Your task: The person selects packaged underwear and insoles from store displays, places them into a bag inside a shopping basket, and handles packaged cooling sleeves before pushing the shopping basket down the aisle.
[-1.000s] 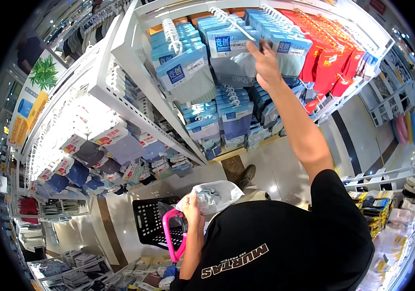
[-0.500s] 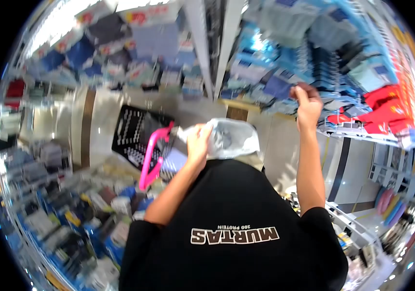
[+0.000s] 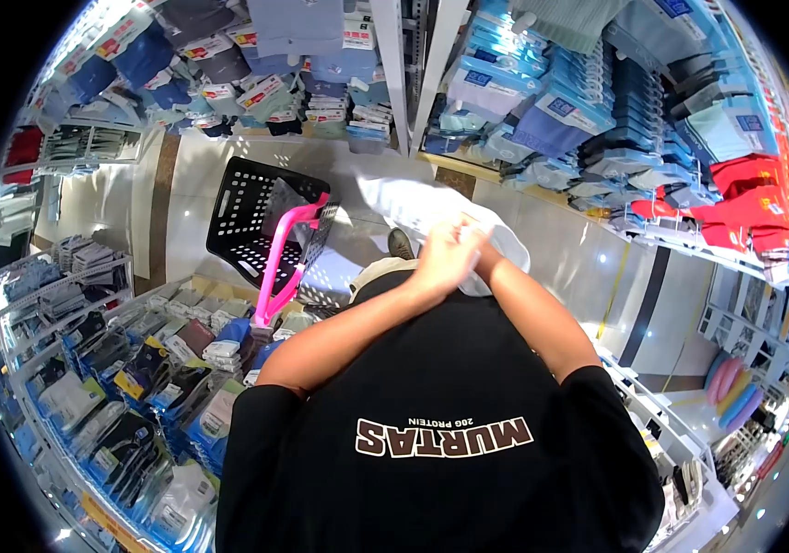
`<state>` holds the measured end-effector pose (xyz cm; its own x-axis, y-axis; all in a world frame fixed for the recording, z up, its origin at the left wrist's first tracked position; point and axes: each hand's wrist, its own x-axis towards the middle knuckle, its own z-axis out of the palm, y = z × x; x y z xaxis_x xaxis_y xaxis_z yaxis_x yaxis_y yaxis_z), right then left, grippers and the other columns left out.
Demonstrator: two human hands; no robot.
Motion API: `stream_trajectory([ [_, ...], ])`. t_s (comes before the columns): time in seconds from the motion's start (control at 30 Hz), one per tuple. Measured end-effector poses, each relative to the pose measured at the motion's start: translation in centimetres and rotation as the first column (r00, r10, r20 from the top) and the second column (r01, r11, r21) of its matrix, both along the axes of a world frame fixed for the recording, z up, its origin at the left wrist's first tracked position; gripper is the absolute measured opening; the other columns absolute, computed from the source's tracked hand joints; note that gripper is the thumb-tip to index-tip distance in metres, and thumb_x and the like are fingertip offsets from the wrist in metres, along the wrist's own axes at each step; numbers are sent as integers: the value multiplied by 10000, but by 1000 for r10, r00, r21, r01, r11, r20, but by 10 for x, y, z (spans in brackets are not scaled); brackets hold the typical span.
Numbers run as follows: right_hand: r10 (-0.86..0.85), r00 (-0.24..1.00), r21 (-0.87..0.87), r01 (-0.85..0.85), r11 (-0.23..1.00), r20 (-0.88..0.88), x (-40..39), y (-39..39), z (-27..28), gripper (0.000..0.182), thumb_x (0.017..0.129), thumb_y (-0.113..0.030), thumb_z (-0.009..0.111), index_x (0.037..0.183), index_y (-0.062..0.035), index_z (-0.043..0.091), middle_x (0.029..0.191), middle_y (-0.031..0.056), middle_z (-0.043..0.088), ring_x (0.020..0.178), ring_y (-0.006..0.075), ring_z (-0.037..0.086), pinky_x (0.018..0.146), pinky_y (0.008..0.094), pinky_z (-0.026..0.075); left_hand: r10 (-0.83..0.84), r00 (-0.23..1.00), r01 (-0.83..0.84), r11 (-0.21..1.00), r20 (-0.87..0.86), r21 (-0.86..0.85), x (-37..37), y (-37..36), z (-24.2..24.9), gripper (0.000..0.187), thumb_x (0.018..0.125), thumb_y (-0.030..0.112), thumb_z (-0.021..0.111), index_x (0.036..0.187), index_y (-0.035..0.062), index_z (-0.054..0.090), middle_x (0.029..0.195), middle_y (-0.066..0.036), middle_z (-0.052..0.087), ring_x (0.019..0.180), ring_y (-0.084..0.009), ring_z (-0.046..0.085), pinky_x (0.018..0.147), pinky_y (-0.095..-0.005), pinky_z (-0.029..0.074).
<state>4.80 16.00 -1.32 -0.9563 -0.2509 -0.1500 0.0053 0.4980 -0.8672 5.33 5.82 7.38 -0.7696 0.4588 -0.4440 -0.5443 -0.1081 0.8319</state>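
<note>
My left hand (image 3: 446,256) is closed, gripping a white, partly see-through plastic bag (image 3: 396,201) in front of my waist. Right beside it, my right hand (image 3: 484,243) touches or nearly touches the left, its fingers curled and a little blurred. What the right fingers hold is hidden. The bag spreads out on both sides of my hands, its left end stretched towards the rack and its rounded right end hanging below the right wrist. I cannot make out anything inside the bag.
A black shopping basket (image 3: 231,217) with a pink handle (image 3: 276,256) stands on the floor to the left. Ahead is a rack of hanging packaged socks (image 3: 560,115), with red packs (image 3: 749,198) at the right. More packs fill a low shelf (image 3: 146,387) at the left.
My right hand has come down and left from the hanging packs to meet my left hand. The left hand has shifted right, and the bag is spread out differently.
</note>
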Motion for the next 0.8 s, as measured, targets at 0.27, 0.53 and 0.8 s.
stream_trajectory([
  [0.27, -3, 1000, 35, 4, 999, -21, -4, -1, -12, 336, 774, -117, 679, 1095, -28, 632, 1067, 220, 672, 1038, 351, 639, 865, 422, 502, -191, 982, 189, 977, 4, 101, 11, -3, 17, 158, 979, 205, 622, 923, 60, 592, 581, 60, 467, 465, -6, 358, 409, -220, 234],
  [0.53, -118, 992, 125, 110, 986, 55, 29, 23, -5, 326, 745, -108, 707, 1052, -30, 628, 1077, 225, 662, 1039, 381, 625, 865, 441, 498, -126, 992, 122, 988, 34, 92, -3, 4, 6, 163, 969, 208, 639, 935, 50, 616, 617, 43, 522, 487, -22, 425, 426, -216, 300],
  [0.8, -392, 920, 51, 391, 919, 20, 49, 68, 78, 337, 794, -137, 772, 1065, -26, 606, 914, 102, 658, 854, 225, 631, 795, 337, 494, 128, 991, -130, 988, 38, 80, -35, -15, -15, 164, 951, 226, 668, 899, 75, 632, 609, 56, 508, 452, -11, 382, 398, -211, 273],
])
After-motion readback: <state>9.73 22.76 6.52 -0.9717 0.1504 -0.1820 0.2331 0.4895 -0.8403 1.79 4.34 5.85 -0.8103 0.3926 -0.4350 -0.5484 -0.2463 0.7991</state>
